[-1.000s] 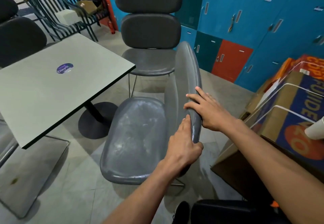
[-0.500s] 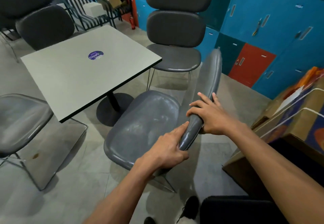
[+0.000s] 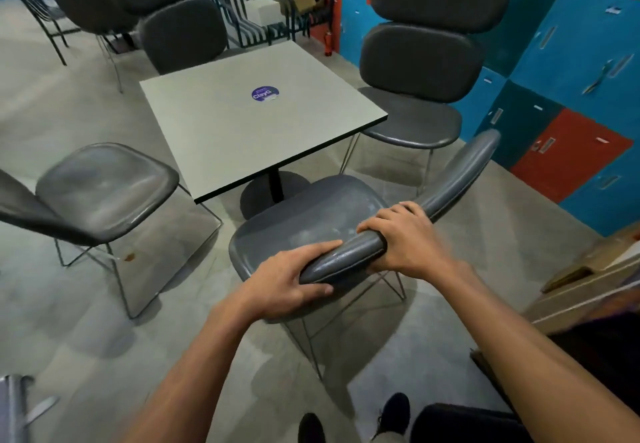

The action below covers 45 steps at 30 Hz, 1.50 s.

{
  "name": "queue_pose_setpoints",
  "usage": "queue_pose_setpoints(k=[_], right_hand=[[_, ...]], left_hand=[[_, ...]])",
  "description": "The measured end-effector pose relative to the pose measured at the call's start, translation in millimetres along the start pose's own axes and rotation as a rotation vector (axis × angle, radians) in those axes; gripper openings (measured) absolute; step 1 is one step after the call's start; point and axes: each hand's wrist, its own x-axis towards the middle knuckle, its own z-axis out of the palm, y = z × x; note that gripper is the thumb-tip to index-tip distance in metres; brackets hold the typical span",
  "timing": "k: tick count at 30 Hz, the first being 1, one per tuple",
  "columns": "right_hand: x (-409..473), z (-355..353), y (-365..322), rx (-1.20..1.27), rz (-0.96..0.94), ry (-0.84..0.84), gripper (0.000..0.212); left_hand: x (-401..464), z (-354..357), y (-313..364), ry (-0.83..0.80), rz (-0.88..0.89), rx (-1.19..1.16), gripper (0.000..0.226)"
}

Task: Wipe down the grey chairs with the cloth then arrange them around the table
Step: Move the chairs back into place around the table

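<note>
A grey chair (image 3: 304, 221) stands in front of me at the near corner of the square pale table (image 3: 242, 131). Its curved backrest runs from lower centre up to the right. My left hand (image 3: 287, 280) grips the near end of the backrest, thumb underneath. Further along the same backrest, my right hand (image 3: 405, 238) grips the top edge with fingers curled over it. Another grey chair (image 3: 104, 186) stands at the table's left side, a third (image 3: 419, 72) at its right side, and a fourth (image 3: 183, 37) behind it. No cloth is in view.
Blue and red lockers (image 3: 554, 61) line the right wall. Cardboard boxes (image 3: 588, 276) sit on the floor at the right, close to the held chair. More dark chairs and a metal rack (image 3: 270, 9) crowd the back. My shoes (image 3: 391, 415) are at the bottom.
The held chair has swung round so its seat faces the table corner, and the backrest now lies more crosswise before me. My view has shifted left, showing more chairs. Both hands kept their grip.
</note>
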Motion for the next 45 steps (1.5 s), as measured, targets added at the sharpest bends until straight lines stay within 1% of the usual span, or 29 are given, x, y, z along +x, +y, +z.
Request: queue_pose_setpoints(k=[7,9,11,14,17,19,21,22,25,27,32,37,39,42,45], right_hand=[[20.1,14.8,-50.7,0.031,-0.071,0.121,0.074],[24.9,17.0,-56.1,0.049,-0.102,0.119,0.075],[28.8,15.6,-51.8,0.094,-0.125,0.081,0.076],[30.6,8.3,-23.3,0.144,-0.117,0.015,0.075],[30.6,-7.7,24.5,0.079,-0.084,-0.04,0.072],[31.9,-21.4,55.0,0.036,-0.075,-0.075,0.075],[35.6,-31.3,77.2,0.013,-0.086,-0.128,0.079],[39.1,-33.8,85.7,0.008,-0.096,-0.15,0.083],[51.3,-36.8,107.0,-0.033,-0.112,-0.181,0.1],[53.6,-36.9,121.2,-0.06,-0.104,-0.171,0.105],[54.4,-34.0,138.0,-0.079,-0.133,-0.082,0.099],[60.6,-34.2,146.5,-0.086,-0.157,-0.051,0.096],[62.8,-32.9,151.2,-0.086,-0.169,-0.038,0.094],[68.0,-31.3,157.8,-0.089,-0.189,-0.032,0.093],[69.5,-30.4,172.1,-0.076,-0.202,-0.01,0.097]], left_hand=[[-47.1,-21.4,-40.1,0.255,-0.129,0.008,0.059],[-54.6,-21.0,-46.2,0.348,-0.17,0.013,0.057],[-58.1,-17.6,-46.6,0.409,-0.204,0.019,0.058],[-57.1,-10.7,-37.5,0.442,-0.235,0.059,0.059],[-51.7,1.4,-22.6,0.494,-0.301,0.184,0.056],[-43.9,11.9,-13.1,0.533,-0.408,0.275,0.068],[-30.9,22.1,-0.8,0.567,-0.511,0.34,0.082],[-22.1,26.3,7.0,0.58,-0.535,0.372,0.086],[7.3,35.7,27.9,0.597,-0.564,0.508,0.088],[20.4,38.3,33.3,0.611,-0.602,0.572,0.089],[29.1,38.9,34.1,0.658,-0.662,0.629,0.095],[38.6,45.4,39.6,0.745,-0.657,0.662,0.089],[40.5,46.4,42.0,0.771,-0.66,0.664,0.09],[45.1,48.1,47.0,0.771,-0.67,0.669,0.091],[52.6,52.8,53.5,0.773,-0.659,0.681,0.09]])
